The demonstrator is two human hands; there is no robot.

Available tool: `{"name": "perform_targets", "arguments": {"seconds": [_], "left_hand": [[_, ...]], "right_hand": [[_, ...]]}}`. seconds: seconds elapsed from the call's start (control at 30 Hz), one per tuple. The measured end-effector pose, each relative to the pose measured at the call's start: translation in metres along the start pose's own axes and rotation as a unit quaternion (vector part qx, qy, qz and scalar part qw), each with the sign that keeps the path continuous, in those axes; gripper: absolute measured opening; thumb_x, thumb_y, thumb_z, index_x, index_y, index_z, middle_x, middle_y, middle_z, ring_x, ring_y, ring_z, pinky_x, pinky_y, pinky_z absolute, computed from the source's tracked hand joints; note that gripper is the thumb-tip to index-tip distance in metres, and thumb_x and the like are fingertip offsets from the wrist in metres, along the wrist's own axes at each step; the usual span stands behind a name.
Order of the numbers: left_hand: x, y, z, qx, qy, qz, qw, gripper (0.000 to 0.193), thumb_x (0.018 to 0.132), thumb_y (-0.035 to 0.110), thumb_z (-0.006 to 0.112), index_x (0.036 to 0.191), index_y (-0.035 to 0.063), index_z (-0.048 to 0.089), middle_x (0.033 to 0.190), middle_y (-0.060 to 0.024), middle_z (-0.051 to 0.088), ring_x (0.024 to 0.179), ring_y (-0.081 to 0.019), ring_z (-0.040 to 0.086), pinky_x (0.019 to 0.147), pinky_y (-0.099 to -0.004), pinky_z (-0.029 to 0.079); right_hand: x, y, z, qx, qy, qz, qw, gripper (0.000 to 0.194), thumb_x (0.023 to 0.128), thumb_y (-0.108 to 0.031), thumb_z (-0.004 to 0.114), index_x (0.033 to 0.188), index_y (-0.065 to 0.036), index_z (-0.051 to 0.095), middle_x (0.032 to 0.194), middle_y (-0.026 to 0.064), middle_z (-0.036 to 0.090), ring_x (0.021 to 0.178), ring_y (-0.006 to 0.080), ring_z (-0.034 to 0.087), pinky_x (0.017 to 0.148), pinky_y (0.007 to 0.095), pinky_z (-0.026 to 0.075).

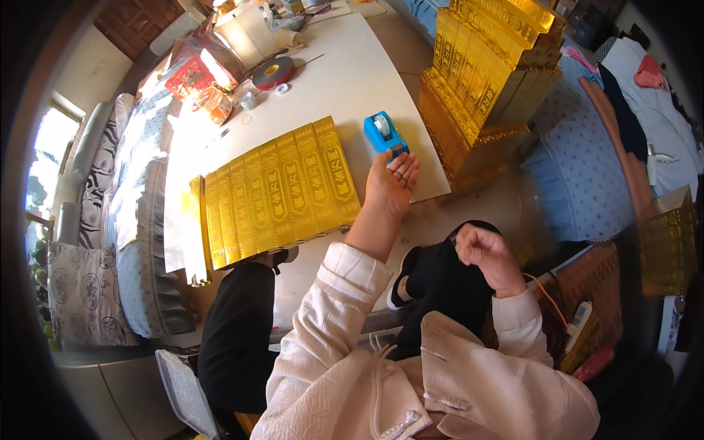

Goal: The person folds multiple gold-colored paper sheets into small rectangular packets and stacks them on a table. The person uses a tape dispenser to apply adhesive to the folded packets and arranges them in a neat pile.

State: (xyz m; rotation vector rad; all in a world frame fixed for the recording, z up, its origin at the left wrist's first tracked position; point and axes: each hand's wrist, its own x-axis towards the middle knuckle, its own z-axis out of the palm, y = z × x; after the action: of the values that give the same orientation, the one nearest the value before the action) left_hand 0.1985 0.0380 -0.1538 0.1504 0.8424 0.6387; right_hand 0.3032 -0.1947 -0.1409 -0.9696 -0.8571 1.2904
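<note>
My left hand is palm up at the cutter end of a blue tape dispenser. Its thumb stands apart from the half-curled fingers, and nothing shows in the palm; contact with the dispenser is unclear. Left of that wrist, a row of gold foil-printed paper strips or boxes lies side by side on the white tabletop. Over my right knee, my right hand is raised with curled fingers. Whether a small thing sits between those fingertips is hidden.
Stacked gold boxes rise beyond the table's right edge. A large tape roll, a paper cup-like tub and a white plastic pitcher stand farther back. A power strip with an orange cord lies low at right.
</note>
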Motion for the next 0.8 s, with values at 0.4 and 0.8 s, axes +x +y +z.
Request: {"name": "perform_targets", "arguments": {"seconds": [0.4,0.8], "left_hand": [[0.003,0.0,0.008,-0.015,0.041,-0.002,0.999,0.03,0.093,0.031,0.07,0.107,0.0037,0.065,0.111,-0.0078,0.071,0.107,-0.0251,0.067,0.086,-0.0326,0.053],[0.003,0.005,0.008,-0.025,0.047,-0.013,0.998,0.028,0.093,0.027,0.071,0.108,0.0044,0.064,0.111,-0.0067,0.07,0.106,-0.0245,0.067,0.087,-0.032,0.053]], "right_hand": [[-0.049,-0.009,-0.004,0.008,-0.068,0.074,0.995,0.018,0.088,-0.012,0.078,0.079,-0.004,0.063,0.089,0.0023,0.055,0.083,0.0117,0.053,0.078,0.0248,0.043],[-0.083,-0.017,-0.019,0.044,-0.216,0.135,0.966,0.013,0.086,-0.008,0.081,0.083,-0.003,0.069,0.087,0.0036,0.06,0.084,0.0145,0.055,0.077,0.0279,0.042]]}}
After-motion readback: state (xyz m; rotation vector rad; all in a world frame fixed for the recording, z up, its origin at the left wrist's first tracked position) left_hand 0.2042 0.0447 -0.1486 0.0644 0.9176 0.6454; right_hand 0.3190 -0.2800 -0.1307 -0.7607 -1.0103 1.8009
